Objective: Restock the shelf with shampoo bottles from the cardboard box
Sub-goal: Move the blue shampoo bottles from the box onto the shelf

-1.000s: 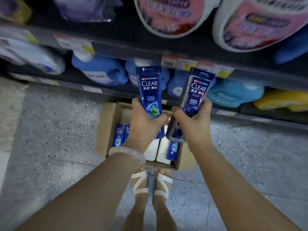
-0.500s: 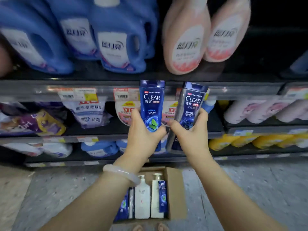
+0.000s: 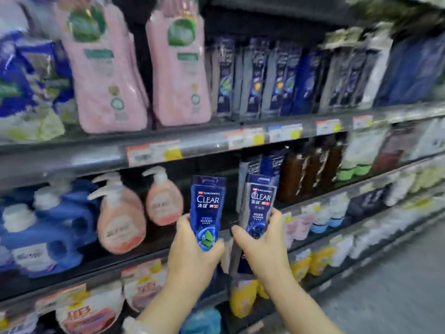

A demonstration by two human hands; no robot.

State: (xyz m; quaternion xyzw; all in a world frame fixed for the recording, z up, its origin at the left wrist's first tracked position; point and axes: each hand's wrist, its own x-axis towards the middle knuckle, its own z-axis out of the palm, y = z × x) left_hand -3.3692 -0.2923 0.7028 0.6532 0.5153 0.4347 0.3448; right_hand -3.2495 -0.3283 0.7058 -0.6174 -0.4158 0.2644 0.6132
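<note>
My left hand [image 3: 192, 256] grips a blue CLEAR shampoo bottle [image 3: 207, 208] upright by its lower half. My right hand [image 3: 262, 249] grips a grey and dark blue CLEAR bottle [image 3: 260, 206] the same way, just to the right. Both bottles are raised in front of a dark gap on the middle shelf [image 3: 212, 227]. A few similar dark blue bottles [image 3: 267, 165] stand behind them on that shelf, and several more [image 3: 277, 78] line the shelf above. The cardboard box is out of view.
Pink refill pouches [image 3: 178, 75] hang on the upper shelf at left. Peach pump bottles [image 3: 120, 220] and blue jugs [image 3: 55, 227] fill the middle shelf's left side. Brown bottles [image 3: 310, 174] stand to the right. Price tags [image 3: 154, 153] line the shelf edges. The aisle floor [image 3: 397, 285] runs off at right.
The view has swung up and to the right, from the floor and box to the higher shelves. Both hands have risen with their bottles, still side by side.
</note>
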